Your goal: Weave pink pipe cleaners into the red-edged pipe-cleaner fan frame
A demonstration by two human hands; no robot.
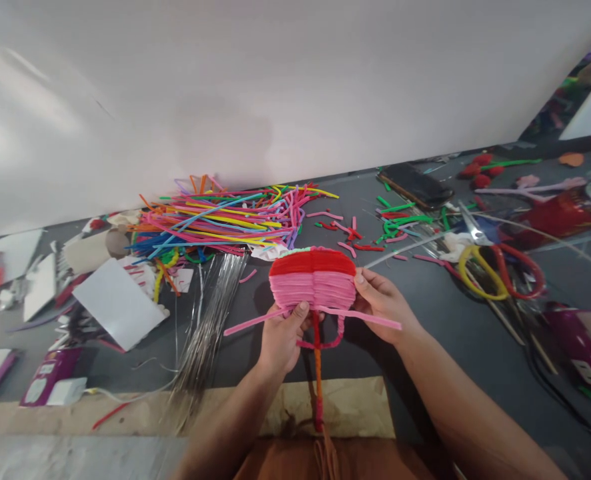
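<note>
Between my hands is a rounded piece made of pink and red pipe cleaners [313, 283], red across its far part and pink nearer me. My left hand [285, 333] grips its lower edge, the thumb pressed on the pink rows. At the right edge, my right hand [378, 300] pinches the piece between thumb and fingers. A loose pink pipe cleaner [248, 325] sticks out to both sides along the bottom edge. From the underside a wrapped red and orange stem [318, 373] runs toward me, with a dark pink loop [341, 330] beside it.
A heap of colourful pipe cleaners [225, 217] lies ahead, with cut scraps [350, 230] to its right. Thin wires [210, 327] lie at left near a white card [118, 303]. Scissors with yellow and red handles [480, 270], a black case [415, 185] and a purple box [583, 343] are at right.
</note>
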